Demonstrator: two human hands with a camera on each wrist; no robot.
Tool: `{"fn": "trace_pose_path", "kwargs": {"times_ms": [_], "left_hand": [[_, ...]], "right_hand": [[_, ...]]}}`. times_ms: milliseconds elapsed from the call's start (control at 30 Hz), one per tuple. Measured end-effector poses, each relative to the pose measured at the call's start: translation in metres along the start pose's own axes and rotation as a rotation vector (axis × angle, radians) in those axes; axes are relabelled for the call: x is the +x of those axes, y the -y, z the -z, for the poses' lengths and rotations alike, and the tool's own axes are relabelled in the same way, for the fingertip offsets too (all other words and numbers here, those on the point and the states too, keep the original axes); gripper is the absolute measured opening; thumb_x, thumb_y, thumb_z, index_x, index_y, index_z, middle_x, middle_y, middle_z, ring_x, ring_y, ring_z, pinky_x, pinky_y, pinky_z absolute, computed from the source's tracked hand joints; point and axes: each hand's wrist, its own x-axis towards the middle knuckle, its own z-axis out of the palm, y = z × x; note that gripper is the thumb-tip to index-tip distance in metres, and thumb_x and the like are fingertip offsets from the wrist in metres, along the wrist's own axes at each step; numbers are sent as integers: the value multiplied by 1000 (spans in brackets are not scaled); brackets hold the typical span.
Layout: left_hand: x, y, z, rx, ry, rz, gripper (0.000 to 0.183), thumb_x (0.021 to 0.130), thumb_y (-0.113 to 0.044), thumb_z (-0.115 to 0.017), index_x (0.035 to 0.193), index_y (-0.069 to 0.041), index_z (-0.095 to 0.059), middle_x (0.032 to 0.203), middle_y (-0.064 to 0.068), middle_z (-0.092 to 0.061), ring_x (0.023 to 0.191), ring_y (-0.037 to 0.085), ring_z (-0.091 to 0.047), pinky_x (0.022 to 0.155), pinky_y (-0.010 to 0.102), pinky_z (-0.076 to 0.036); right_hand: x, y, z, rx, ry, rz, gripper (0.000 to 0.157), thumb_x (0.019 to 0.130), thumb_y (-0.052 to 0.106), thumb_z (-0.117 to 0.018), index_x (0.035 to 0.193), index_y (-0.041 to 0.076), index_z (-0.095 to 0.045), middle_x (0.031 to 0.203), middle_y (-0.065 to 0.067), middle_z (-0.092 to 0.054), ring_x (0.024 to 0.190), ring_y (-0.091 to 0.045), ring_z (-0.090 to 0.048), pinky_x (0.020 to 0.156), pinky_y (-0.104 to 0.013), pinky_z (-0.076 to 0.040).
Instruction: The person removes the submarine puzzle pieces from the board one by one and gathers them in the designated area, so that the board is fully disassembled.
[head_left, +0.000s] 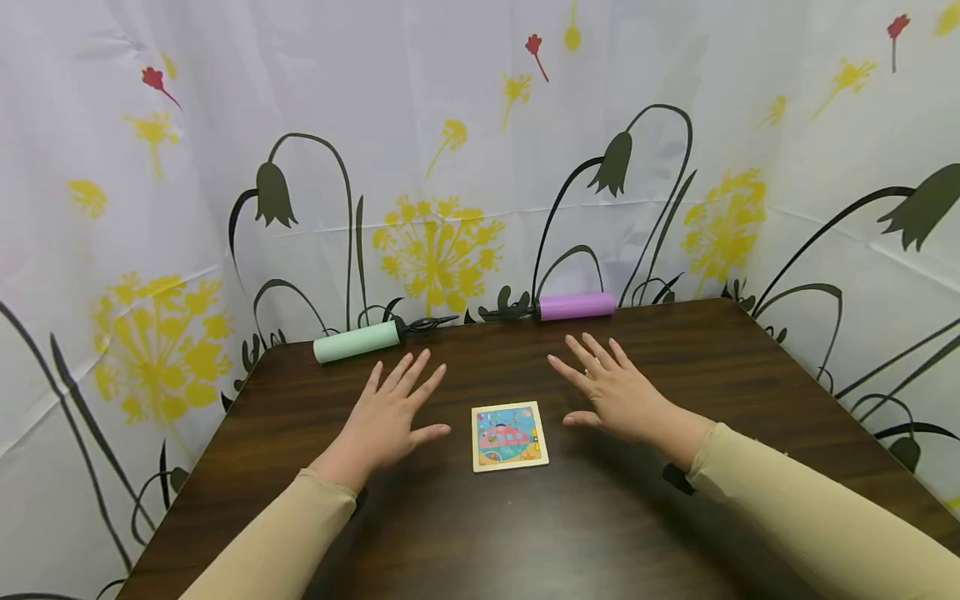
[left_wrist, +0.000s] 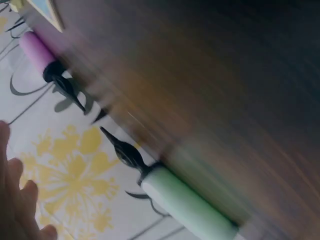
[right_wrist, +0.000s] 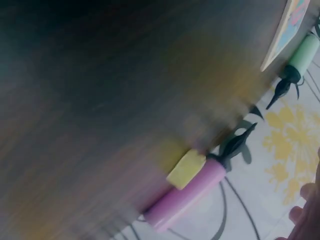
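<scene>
A small square picture puzzle (head_left: 510, 436) in a pale wooden frame, with a pink submarine on blue, lies on the dark wooden table. My left hand (head_left: 386, 417) hovers to its left, palm down, fingers straight and spread, holding nothing. On the other side my right hand (head_left: 618, 396) is likewise spread and holds nothing. In the right wrist view, a yellow block (right_wrist: 186, 169) sits beside the purple pump; my right hand hides it in the head view. Some fingertips (left_wrist: 30, 192) show at the left wrist view's edge.
Along the table's back edge lie a mint-green balloon pump (head_left: 358, 342) and a purple balloon pump (head_left: 576, 307), their black nozzles pointing toward each other. Behind the table (head_left: 480, 533) hangs a white curtain (head_left: 465, 100) printed with flowers.
</scene>
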Motion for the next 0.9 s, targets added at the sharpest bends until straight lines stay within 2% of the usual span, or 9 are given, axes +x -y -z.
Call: {"fn": "trace_pose_path", "kwargs": {"times_ms": [67,167,267,367,467,533,767,900], "left_hand": [[8,-5,0,-43,49,-9,85,88,-63,-61,156,-23,-29,164,8,-11,148,32,-12,113,60,-6],[21,-15,-2,-145,134,0,75,86,-52,-72,149,-21,-47,158,14,-29,143,36,-27,111,60,-19],[36,-25,-6,-282,208,45,58,83,-40,-79,134,-20,-63,139,13,-49,128,34,-46,103,55,-34],[50,-34,-8,-412,256,102,46,81,-32,-82,124,-19,-70,118,8,-57,105,26,-55,91,48,-45],[60,-40,-10,-477,277,130,40,79,-27,-84,116,-16,-71,106,6,-57,91,21,-55,81,43,-48],[65,-43,-10,-493,279,138,38,77,-24,-85,111,-14,-71,102,7,-56,88,21,-55,78,42,-48],[70,-50,-17,-509,322,178,35,75,-22,-87,103,-13,-67,102,7,-55,86,21,-54,77,41,-48],[73,-51,-20,-527,331,198,33,75,-20,-87,98,-13,-66,98,6,-55,83,21,-52,76,41,-47]], "right_hand": [[7,5,-2,28,22,1,87,89,62,-60,158,24,-23,163,-15,-9,148,-37,-5,112,-61,-6],[18,16,-6,58,61,23,86,90,61,-59,158,23,-23,163,-15,-8,148,-37,-5,112,-62,-7],[29,29,-11,64,123,55,86,90,65,-55,158,23,-22,163,-16,-10,147,-39,-7,111,-63,-10],[37,42,-17,59,195,80,88,90,69,-50,159,23,-21,162,-17,-12,147,-39,-8,111,-63,-12],[43,51,-22,63,258,84,89,89,72,-47,159,23,-21,162,-16,-15,147,-38,-10,111,-62,-14],[45,55,-24,82,289,81,89,89,72,-48,158,23,-23,161,-16,-17,147,-37,-13,111,-62,-16],[48,61,-24,254,425,22,93,85,72,-55,158,24,-24,162,-11,-17,148,-33,-12,113,-59,-13],[47,61,-26,291,470,17,96,82,74,-57,158,24,-25,162,-9,-19,148,-30,-13,113,-57,-14]]}}
